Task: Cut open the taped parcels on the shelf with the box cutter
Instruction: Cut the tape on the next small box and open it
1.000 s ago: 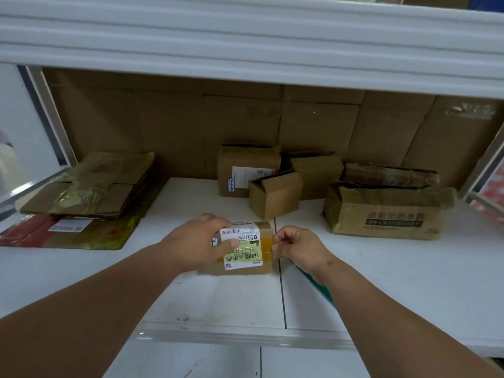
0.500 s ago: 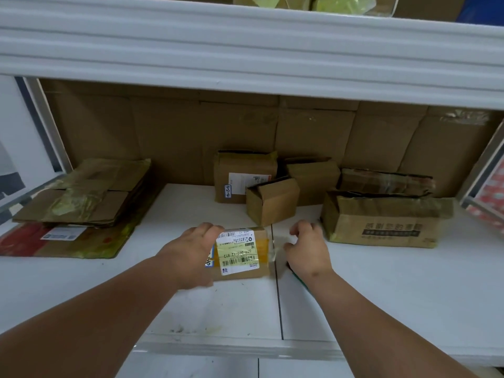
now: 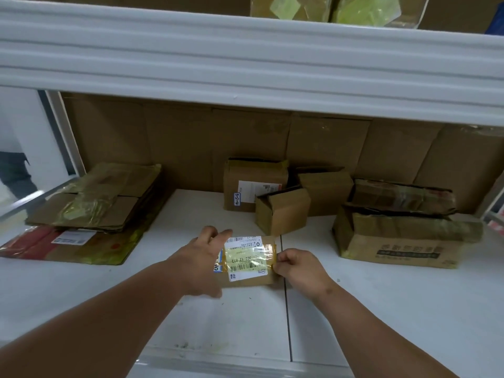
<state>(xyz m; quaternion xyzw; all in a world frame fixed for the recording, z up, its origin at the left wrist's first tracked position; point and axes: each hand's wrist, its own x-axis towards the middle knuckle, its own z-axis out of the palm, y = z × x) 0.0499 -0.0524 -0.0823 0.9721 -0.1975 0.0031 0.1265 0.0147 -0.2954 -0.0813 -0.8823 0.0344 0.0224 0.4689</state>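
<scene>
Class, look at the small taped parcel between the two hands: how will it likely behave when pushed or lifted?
The small taped parcel lies flat and low on the shelf, so it should slide, not tip. Its cardboard looks stiff. Glossy tape may make it slippery.

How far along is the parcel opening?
Done, apparently: the small box behind stands with its flap open, and flattened cartons lie stacked at left. In hand: the labelled parcel, tape still across it; left hand steadies it, right hand grips its right edge. Cutter not visible. Left: the long box looks taped.
</scene>
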